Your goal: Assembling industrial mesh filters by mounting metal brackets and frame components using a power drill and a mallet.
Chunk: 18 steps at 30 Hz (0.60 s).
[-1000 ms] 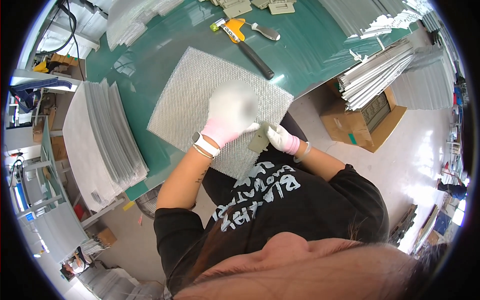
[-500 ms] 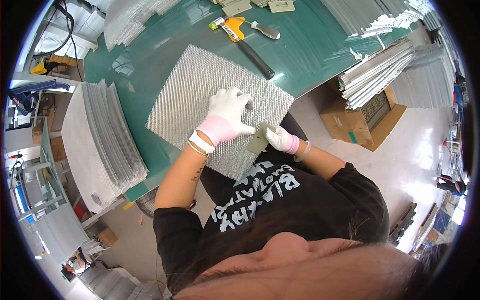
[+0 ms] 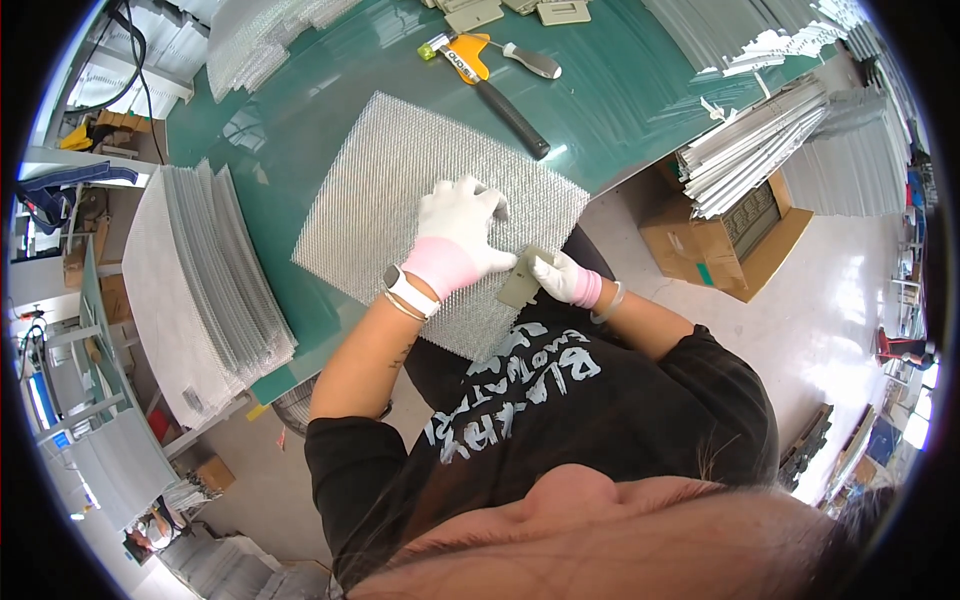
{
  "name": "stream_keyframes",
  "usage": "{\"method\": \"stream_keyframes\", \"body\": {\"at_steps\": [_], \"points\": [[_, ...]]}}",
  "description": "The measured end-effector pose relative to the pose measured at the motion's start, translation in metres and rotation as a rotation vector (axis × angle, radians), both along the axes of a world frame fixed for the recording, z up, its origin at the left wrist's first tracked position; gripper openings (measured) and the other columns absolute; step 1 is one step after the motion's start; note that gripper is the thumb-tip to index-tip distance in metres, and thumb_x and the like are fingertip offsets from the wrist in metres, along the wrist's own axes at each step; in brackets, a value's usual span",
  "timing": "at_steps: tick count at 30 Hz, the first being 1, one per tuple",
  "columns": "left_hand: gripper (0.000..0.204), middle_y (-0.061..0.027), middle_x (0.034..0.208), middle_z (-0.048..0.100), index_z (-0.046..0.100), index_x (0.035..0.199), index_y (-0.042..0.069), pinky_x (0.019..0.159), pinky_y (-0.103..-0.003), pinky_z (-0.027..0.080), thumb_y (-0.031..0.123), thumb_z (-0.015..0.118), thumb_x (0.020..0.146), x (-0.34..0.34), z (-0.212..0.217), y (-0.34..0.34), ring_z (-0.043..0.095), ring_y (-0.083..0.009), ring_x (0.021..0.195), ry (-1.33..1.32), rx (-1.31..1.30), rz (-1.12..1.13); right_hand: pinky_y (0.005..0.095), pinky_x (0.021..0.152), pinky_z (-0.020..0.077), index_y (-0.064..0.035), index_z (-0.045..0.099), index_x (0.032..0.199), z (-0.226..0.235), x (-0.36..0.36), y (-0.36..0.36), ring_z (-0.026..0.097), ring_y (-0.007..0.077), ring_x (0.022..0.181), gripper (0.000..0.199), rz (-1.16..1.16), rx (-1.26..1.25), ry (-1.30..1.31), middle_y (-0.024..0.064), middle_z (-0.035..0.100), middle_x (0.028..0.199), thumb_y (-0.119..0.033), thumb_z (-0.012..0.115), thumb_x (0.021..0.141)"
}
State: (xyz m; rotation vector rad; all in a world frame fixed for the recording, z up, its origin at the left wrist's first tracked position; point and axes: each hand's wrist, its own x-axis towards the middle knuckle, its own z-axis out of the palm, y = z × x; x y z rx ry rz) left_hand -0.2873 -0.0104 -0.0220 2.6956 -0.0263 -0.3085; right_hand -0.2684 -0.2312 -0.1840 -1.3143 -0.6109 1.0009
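A square silvery mesh sheet (image 3: pixel 375 185) lies at the table's near edge, its near corner reaching over toward my black shirt. My left hand (image 3: pixel 455 230), in a white glove with a pink cuff, rests on the mesh with fingers spread and thumb stretched out. Beside that thumb is a small grey-green plate (image 3: pixel 518 288) with a notched edge, over the sheet's near right side. My right hand (image 3: pixel 566 279), gloved the same way, pinches this plate at its right end; the fingers under it are hidden.
A hammer (image 3: pixel 510 118) and a screwdriver (image 3: pixel 533 61) lie beyond the sheet on the green table (image 3: pixel 330 90). Stacked mesh sheets (image 3: pixel 215 290) stand at the left, more at the far left. Grey-green plates (image 3: pixel 473 14) sit at the far edge. A cardboard box (image 3: pixel 685 245) holding parts is at the right.
My left wrist has turned slightly, so the watch face now shows. The mesh sheet and the plate have shifted barely at all; both hands keep nearly the same pose.
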Motion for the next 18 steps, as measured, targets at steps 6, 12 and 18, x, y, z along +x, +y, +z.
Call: {"method": "stream_keyframes", "body": {"at_steps": [6, 12, 18], "points": [[0.048, -0.01, 0.11, 0.06, 0.069, 0.098, 0.015, 0.095, -0.046, 0.043, 0.039, 0.083, 0.058, -0.002, 0.0, -0.001, 0.054, -0.0318, 0.109, 0.025, 0.02, 0.016, 0.03, 0.086, 0.0497, -0.0046, 0.06, 0.121, -0.001, -0.006, 0.002, 0.057, 0.0112, 0.098, 0.041, -0.062, -0.01, 0.037, 0.0025, 0.062, 0.106, -0.04, 0.049, 0.104], [0.036, -0.0094, 0.107, 0.058, 0.066, 0.099, 0.015, 0.094, -0.046, 0.04, 0.037, 0.076, 0.073, -0.012, -0.028, 0.016, 0.053, -0.0321, 0.107, -0.242, -0.149, -0.135, 0.0269, 0.079, 0.0512, -0.0056, 0.066, 0.112, 0.029, -0.033, 0.028, 0.058, 0.0062, 0.088, 0.024, -0.374, -0.018, 0.324, -0.0026, 0.065, 0.098, -0.024, 0.052, 0.104], [0.033, -0.0089, 0.104, 0.059, 0.066, 0.101, 0.014, 0.095, -0.046, 0.039, 0.035, 0.074, 0.077, 0.003, -0.029, 0.038, 0.053, -0.0311, 0.107, -0.297, -0.006, -0.216, 0.0251, 0.062, 0.0517, -0.0055, 0.068, 0.109, 0.072, -0.027, 0.058, 0.062, 0.0101, 0.065, 0.04, -0.083, -0.217, 0.426, 0.0023, 0.065, 0.078, -0.043, 0.057, 0.1]]}}
